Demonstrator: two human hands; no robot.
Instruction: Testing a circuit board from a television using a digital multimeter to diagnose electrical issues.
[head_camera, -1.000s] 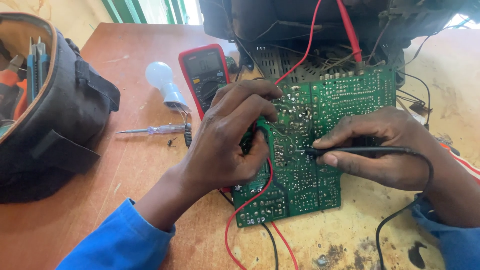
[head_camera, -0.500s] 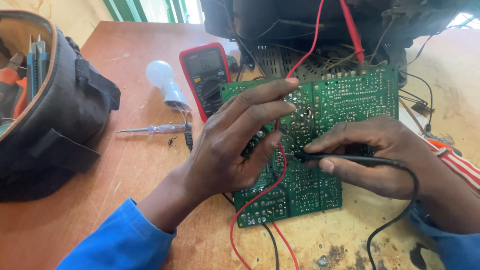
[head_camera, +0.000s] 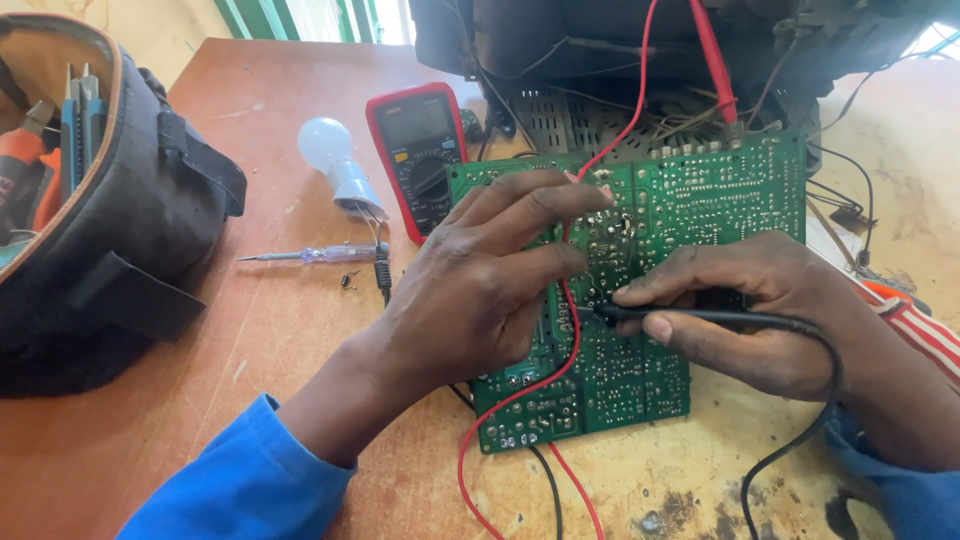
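Right hand (head_camera: 760, 310): fingers (head_camera: 650, 292) pinched together on a black probe (head_camera: 700, 316), whose tip rests on the green circuit board (head_camera: 700, 200).
Black probe: lies level across the board, its black lead (head_camera: 800, 440) curling down past the wrist to the bench.
Left hand (head_camera: 480, 290): rests on the board's left half, fingers (head_camera: 540, 205) stretched out and slightly apart; whether they grip the red probe beneath cannot be told.
Red lead (head_camera: 560, 370): runs under the left hand, loops down off the board's lower edge and also climbs toward the top of the view.
Circuit board: lies solder side up on the bench (head_camera: 250, 340), its far edge against a dark opened chassis (head_camera: 600, 50).
Multimeter (head_camera: 415, 150): red-cased, flat on the bench just left of the board.
Bulb (head_camera: 335, 160): white, on its side beside the meter.
Screwdriver (head_camera: 310, 255): clear-handled, near the bulb.
Tool bag (head_camera: 90, 200): dark, open, at the bench's left, tools standing inside.
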